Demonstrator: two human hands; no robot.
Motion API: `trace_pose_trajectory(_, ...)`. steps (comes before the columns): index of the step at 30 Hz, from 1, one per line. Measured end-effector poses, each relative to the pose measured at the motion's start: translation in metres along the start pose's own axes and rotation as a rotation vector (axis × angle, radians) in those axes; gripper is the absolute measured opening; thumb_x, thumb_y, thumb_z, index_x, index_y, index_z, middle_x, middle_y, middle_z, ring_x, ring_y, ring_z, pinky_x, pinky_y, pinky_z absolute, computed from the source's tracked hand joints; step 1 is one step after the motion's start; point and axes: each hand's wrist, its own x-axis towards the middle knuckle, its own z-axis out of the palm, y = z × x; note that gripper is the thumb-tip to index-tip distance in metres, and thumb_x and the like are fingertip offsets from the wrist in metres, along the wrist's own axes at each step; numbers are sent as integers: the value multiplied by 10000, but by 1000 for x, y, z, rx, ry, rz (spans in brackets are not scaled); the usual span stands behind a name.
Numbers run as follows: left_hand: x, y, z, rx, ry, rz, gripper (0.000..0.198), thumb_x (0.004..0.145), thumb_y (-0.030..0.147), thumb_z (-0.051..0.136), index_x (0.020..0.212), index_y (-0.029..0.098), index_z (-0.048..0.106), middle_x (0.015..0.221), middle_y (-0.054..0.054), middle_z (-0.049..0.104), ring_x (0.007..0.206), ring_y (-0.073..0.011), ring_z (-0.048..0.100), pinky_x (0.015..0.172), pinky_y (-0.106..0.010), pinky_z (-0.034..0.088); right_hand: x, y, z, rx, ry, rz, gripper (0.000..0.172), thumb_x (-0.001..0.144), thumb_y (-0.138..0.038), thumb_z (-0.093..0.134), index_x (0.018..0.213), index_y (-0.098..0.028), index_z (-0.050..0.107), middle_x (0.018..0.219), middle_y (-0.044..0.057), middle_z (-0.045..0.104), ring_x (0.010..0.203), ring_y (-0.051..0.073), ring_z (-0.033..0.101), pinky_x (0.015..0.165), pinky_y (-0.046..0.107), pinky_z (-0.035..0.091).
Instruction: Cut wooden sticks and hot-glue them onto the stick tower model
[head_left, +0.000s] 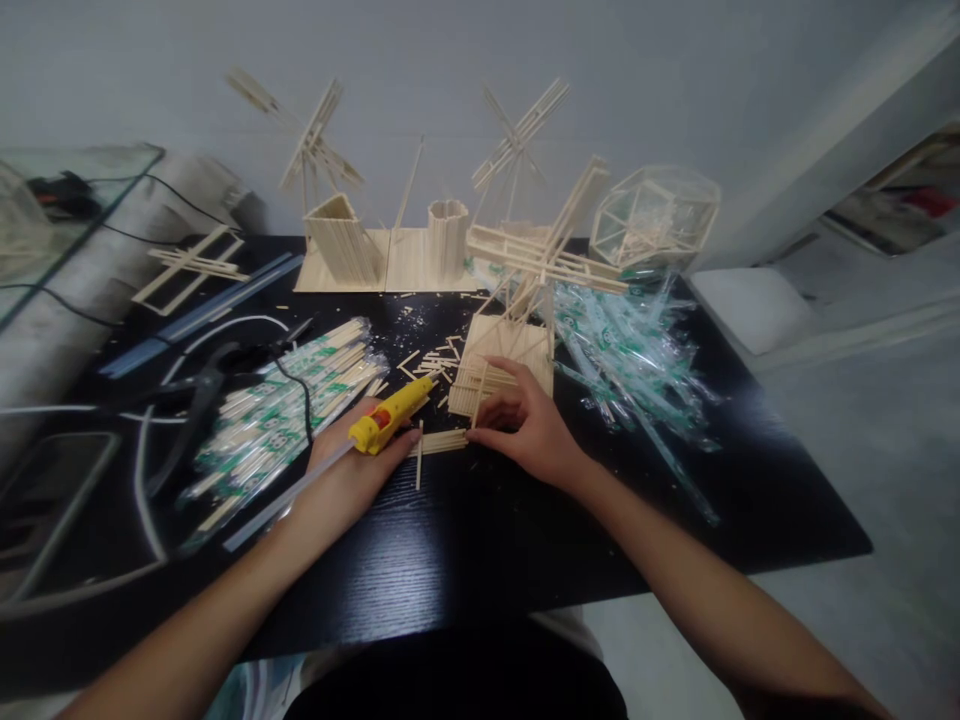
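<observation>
My left hand (341, 475) is closed around a yellow hot glue gun (391, 412), whose nozzle points up and to the right. A long translucent glue stick (300, 487) sticks out of its back end. The left thumb touches a small flat row of thin wooden sticks (442, 441) on the table, with a short stick (419, 468) lying crosswise at its left end. At the row's right end, my right hand (532, 430) pinches a short thin stick (478, 397), nearly upright. Just behind it, a wooden base board (501, 345) carries a stick windmill (544, 262).
Plastic-wrapped stick bundles (292, 410) lie left; crumpled wrappers (630, 345) lie right. Stick offcuts (436, 360) are scattered mid-table. Two wooden towers (346, 245) on boards, more windmill blades (311, 145) and a clear polyhedron (656, 215) stand behind. A white cable (140, 470) runs left.
</observation>
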Motion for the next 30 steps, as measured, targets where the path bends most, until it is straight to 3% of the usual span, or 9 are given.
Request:
trace_pose_trajectory(5, -2, 4, -3, -73, 53, -9, 331, 873, 542, 683, 958, 223, 654, 786, -6, 695, 677, -197, 652, 641, -319, 510, 0, 3, 0, -28, 5, -4, 917, 696, -296, 917, 1459, -263, 410, 835, -38, 724, 732, 154, 721, 733, 315, 600)
trace_pose_trajectory(12, -2, 9, -21, 76, 113, 151, 368, 933, 561, 574, 847, 215, 665, 819, -36, 678, 731, -210, 641, 636, -317, 480, 0, 1, -1, 36, -11, -12, 928, 694, -254, 918, 1471, -260, 412, 847, -34, 723, 740, 151, 714, 750, 319, 603)
trace_pose_trajectory(17, 1, 7, -27, -25, 16, 95, 439, 860, 629, 635, 839, 198, 714, 695, -22, 680, 578, -181, 609, 548, -291, 482, -1, -3, 0, 78, -33, -5, 922, 689, -230, 918, 1465, -255, 421, 854, -36, 717, 712, 133, 688, 704, 289, 585)
trace_pose_trajectory(23, 8, 0, -36, -249, -256, 58, 674, 886, 772, 489, 760, 152, 721, 628, -70, 674, 498, -151, 576, 456, -253, 444, -2, -9, -2, 120, -99, -6, 892, 688, -191, 915, 1445, -275, 451, 845, -55, 690, 708, 112, 660, 681, 255, 561)
trace_pose_trajectory(30, 9, 1, -36, -313, -342, 58, 672, 873, 783, 517, 701, 154, 681, 637, -60, 676, 490, -124, 580, 436, -214, 452, -3, -14, -3, 133, -154, -5, 882, 674, -185, 922, 1430, -281, 479, 867, -51, 688, 692, 106, 650, 650, 242, 558)
